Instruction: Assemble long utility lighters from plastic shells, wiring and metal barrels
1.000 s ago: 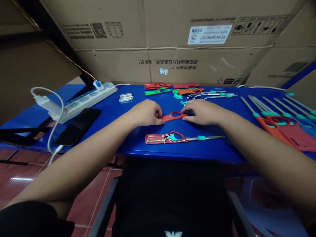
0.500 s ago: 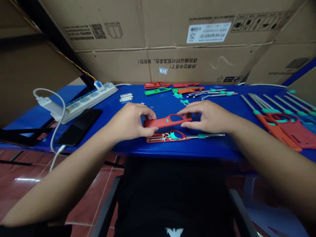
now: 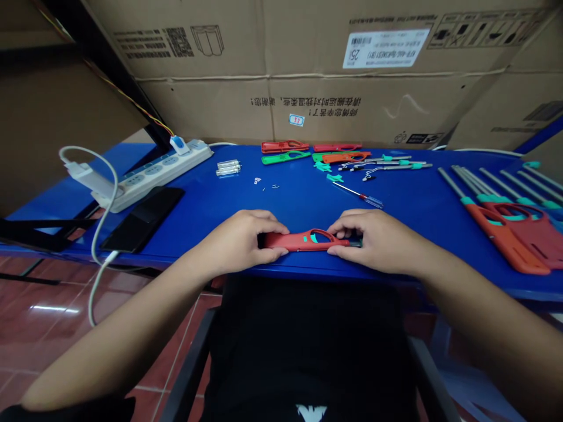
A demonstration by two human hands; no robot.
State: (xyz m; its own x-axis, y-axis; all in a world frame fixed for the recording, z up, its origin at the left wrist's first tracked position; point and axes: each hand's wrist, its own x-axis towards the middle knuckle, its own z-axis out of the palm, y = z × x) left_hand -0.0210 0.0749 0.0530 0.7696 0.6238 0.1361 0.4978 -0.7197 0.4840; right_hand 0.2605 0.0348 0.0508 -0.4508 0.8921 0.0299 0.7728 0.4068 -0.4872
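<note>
A red long-reach lighter (image 3: 294,241) lies near the table's front edge, its cover half resting over the other half. My left hand (image 3: 246,241) grips the handle end between thumb and fingers. At the trigger-loop end, my right hand (image 3: 373,239) closes round the casing where the metal tube leaves it, hiding most of that tube. A turquoise trigger shows inside the loop. Farther back lies a screwdriver (image 3: 359,195) with a clear handle. Tiny screws (image 3: 275,187) and small white pieces (image 3: 257,180) sit left of it.
Silvery cylinders (image 3: 229,168) and red casings (image 3: 285,146), a green casing (image 3: 285,157) and an orange casing (image 3: 345,157) lie at the back. Several lighters (image 3: 505,228) are on the right. A black phone (image 3: 143,220) and power strip (image 3: 153,176) occupy the left. Cardboard (image 3: 308,88) stands behind.
Both hands have come down towards the front edge with the red cover half. It now lies over the open half, whose inner parts are covered. The screwdriver has come into view.
</note>
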